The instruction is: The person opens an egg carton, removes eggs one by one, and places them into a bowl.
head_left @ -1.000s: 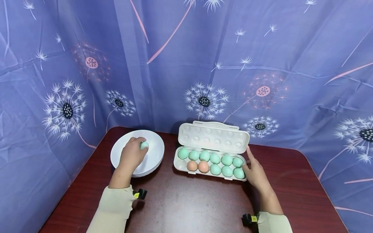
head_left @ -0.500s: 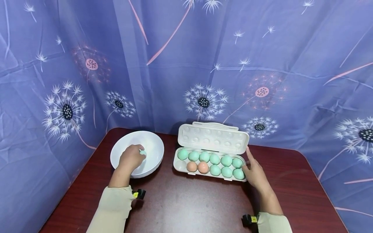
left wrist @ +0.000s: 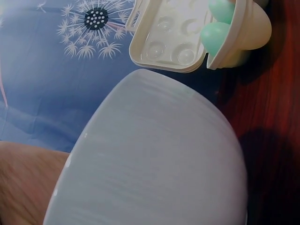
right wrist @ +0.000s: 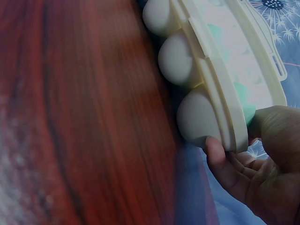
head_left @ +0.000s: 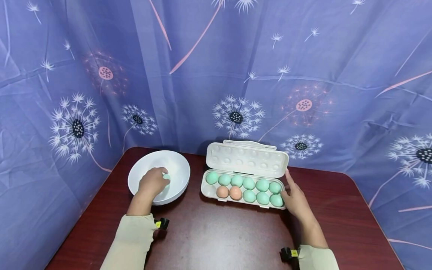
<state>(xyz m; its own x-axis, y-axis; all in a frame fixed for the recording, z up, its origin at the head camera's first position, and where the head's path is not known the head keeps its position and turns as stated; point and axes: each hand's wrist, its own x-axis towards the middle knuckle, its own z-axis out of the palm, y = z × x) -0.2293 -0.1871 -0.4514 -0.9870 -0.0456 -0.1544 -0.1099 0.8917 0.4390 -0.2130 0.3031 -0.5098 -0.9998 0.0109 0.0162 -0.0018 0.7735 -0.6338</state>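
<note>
Inside the white bowl [head_left: 180,165] on the left, my left hand [head_left: 152,183] holds a pale green egg [head_left: 167,177] low between thumb and fingers. The bowl's outer wall [left wrist: 154,154] hides most of that hand in the left wrist view. An egg carton [head_left: 248,162] stands with its lid up to the right of the bowl. Several green eggs [head_left: 249,196] and two brown eggs [head_left: 235,193] sit in it; its front left cup holds no egg. My right hand [head_left: 297,200] grips the carton's right end, thumb at the inside and fingers [right wrist: 225,164] below.
Everything stands on a dark red-brown table [head_left: 216,236]. A blue curtain [head_left: 189,105] with dandelion prints hangs close behind the bowl and carton and along the left side.
My left hand has sunk a little deeper into the bowl with the green egg. The right hand and the carton have stayed in place.
</note>
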